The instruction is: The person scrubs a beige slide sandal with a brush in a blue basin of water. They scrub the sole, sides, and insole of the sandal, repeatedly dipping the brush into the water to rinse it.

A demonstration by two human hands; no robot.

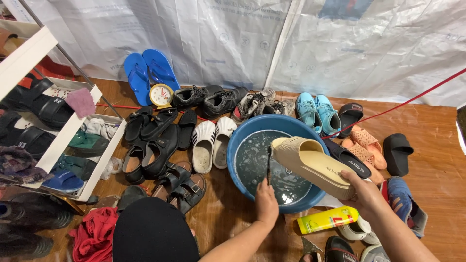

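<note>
A beige slipper held over a blue basin of soapy water.

The right hand [365, 193] grips the slipper [310, 162] by its heel, sole side turned down toward the water, toe pointing up and left. It looks soft and thick, with a smooth cream top. The left hand [266, 204] is closed around a thin dark brush [268, 162] that stands upright above the water. The round plastic basin [242, 140] sits on the brown wood floor [432, 126], near its middle. A yellow bottle [327, 219] lies on its side just beside the basin. White clogs [212, 143] sit on the other side, to its left.
</note>
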